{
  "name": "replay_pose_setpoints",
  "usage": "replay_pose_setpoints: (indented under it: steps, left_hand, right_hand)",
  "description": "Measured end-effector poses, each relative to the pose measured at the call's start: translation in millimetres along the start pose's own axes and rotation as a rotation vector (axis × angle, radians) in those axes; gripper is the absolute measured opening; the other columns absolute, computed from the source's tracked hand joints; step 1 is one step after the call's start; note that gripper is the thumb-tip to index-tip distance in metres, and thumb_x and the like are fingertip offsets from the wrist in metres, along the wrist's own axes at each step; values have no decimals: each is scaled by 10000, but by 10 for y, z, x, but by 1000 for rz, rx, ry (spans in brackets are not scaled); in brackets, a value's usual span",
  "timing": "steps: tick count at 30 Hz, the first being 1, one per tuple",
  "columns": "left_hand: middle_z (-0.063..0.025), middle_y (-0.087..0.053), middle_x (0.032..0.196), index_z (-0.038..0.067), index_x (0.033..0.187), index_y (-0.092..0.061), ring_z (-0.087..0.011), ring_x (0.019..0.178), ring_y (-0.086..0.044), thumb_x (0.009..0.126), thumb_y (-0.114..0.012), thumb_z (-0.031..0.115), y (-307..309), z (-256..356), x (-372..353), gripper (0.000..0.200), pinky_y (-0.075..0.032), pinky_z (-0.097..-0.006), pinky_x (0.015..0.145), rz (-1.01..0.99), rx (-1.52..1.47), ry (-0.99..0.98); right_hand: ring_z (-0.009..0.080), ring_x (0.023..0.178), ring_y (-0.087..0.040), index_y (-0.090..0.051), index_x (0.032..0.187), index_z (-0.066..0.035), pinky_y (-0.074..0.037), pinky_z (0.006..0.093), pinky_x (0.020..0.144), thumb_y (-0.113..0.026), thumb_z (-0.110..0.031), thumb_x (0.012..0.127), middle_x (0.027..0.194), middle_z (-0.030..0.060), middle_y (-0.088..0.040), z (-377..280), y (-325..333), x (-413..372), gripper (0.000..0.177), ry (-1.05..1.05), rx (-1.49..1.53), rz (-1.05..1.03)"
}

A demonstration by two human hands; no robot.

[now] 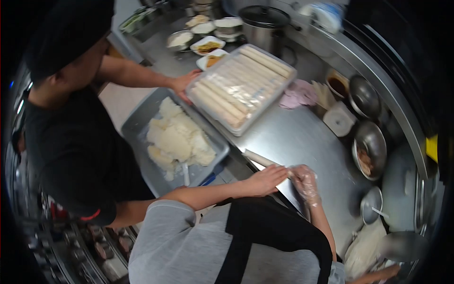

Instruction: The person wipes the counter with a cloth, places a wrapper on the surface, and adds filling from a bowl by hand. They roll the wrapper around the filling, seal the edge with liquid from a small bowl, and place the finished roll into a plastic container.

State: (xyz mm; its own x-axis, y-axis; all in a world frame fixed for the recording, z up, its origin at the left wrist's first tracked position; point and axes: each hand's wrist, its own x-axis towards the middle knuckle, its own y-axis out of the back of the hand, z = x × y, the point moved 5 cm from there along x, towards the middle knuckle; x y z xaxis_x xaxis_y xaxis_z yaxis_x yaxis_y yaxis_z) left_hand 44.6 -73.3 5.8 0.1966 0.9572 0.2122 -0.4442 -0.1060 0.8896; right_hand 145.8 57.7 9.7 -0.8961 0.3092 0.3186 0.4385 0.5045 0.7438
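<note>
A long pale roll [259, 158] lies aslant near the front edge of the steel counter. My left hand [268, 181] is bare and rests over the roll's near end, its fingers close together. My right hand [305, 182], in a clear plastic glove, has its fingers closed at that same end, next to my left fingertips. The part of the roll under my hands is hidden. Farther up the counter sits a clear lidded container [243, 87] with several similar long rolls inside.
A co-worker's hand [186, 85] touches the container's left side. The grey tub [137, 142] at left holds a white doughy mass [177, 137]. Small food bowls [208, 46], a pink cloth [299, 94] and a large pot [263, 28] stand behind; metal bowls [370, 149] line the right.
</note>
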Motion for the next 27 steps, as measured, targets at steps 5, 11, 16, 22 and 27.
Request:
replay_pose_setpoints:
  steps: [5, 11, 16, 22, 27]
  left_hand:
    - [-199, -284, 1478, -13, 1433, -260, -323, 1391, -245, 862, -582, 412, -85, -238, 174, 781, -202, -483, 1132, -10, 24, 10]
    - [-217, -327, 1452, 5, 1421, -307, -337, 1389, -246, 867, -510, 546, -11, -705, 747, 800, -195, -549, 1106, -18, 190, 159]
    - [-177, -515, 1211, 0, 1219, -521, -319, 1211, -414, 837, -515, 580, 16, -530, 1414, 694, -320, -487, 998, -47, -11, 88]
    - [-131, -555, 997, 43, 1032, -547, -281, 987, -521, 775, -705, 320, -215, -558, 1721, 410, -430, -410, 821, 51, 93, 39]
    - [-123, -625, 874, 22, 1002, -518, -303, 800, -627, 817, -700, 281, 757, -525, 1674, 366, -479, -399, 708, 143, -716, 106]
  right_hand:
    - [351, 901, -576, -597, 992, -37, -469, 430, 797, -622, -15, 782, 972, 162, -602, -164, 334, 97, 213, -68, -50, 130]
    - [289, 959, -586, -629, 1029, 6, -448, 365, 871, -636, -66, 833, 1008, 143, -611, 22, 985, -288, 210, -315, -175, 434]
    - [225, 995, -602, -624, 1074, 27, -466, 340, 892, -645, -101, 845, 1058, 131, -636, 107, 1130, -708, 264, -468, -124, 566]
    - [268, 977, -578, -622, 1079, 11, -438, 354, 889, -621, -43, 827, 1013, 131, -599, 51, 1090, -859, 258, -468, -106, 647]
    - [291, 994, -575, -629, 1069, -15, -435, 380, 902, -626, -36, 818, 1040, 140, -604, -101, 1173, -420, 252, -407, -129, 610]
